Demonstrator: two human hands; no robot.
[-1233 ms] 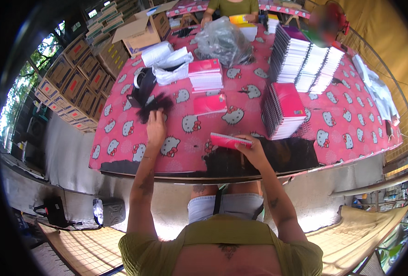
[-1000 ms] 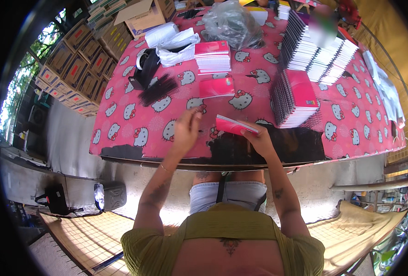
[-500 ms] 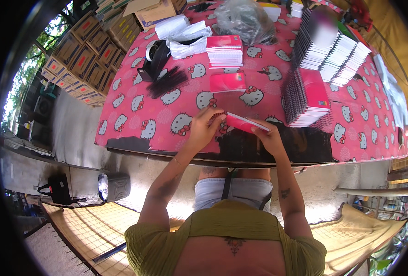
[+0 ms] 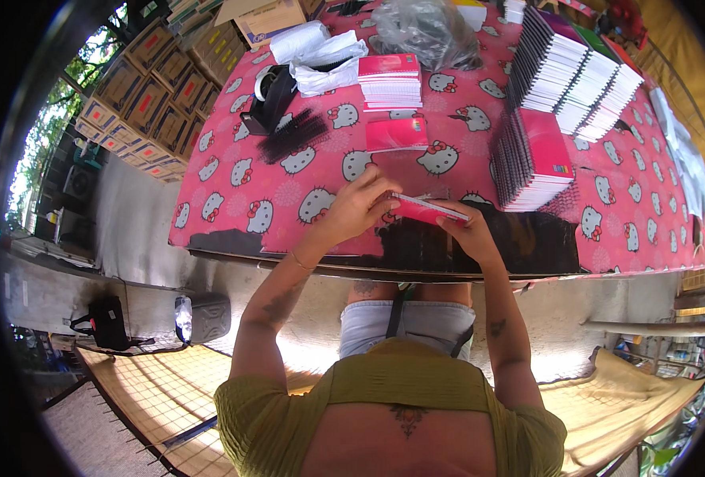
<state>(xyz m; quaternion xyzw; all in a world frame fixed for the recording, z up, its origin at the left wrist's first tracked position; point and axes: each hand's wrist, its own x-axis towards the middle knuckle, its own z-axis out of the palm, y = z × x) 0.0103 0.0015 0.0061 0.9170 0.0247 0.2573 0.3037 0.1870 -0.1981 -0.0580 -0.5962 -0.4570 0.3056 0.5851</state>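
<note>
A thin pink-covered notebook (image 4: 425, 211) is held up over the near edge of the table, its long white page edge facing up. My right hand (image 4: 470, 229) grips its right end, with the thumb on the near cover. At the left end, my left hand (image 4: 366, 200) has its fingers pinched together against the notebook's corner. Whatever lies between those fingertips is too small to make out. Just beyond my hands, a pink booklet (image 4: 397, 135) lies flat, and behind it rises a stack of pink booklets (image 4: 390, 83).
Black spiral coils (image 4: 293, 137) lie left, beside a black tape dispenser (image 4: 269, 103) and white plastic bags (image 4: 328, 67). Coil-bound notebooks (image 4: 534, 163) are stacked right, more (image 4: 579, 75) behind. A grey plastic bag (image 4: 424, 36) sits at the back. Cartons (image 4: 149, 99) stand left of the pink-covered table (image 4: 233, 207).
My left hand has risen slightly and its fingers have shifted at the notebook's left end. My right hand keeps its grip. The whole view has moved a little.
</note>
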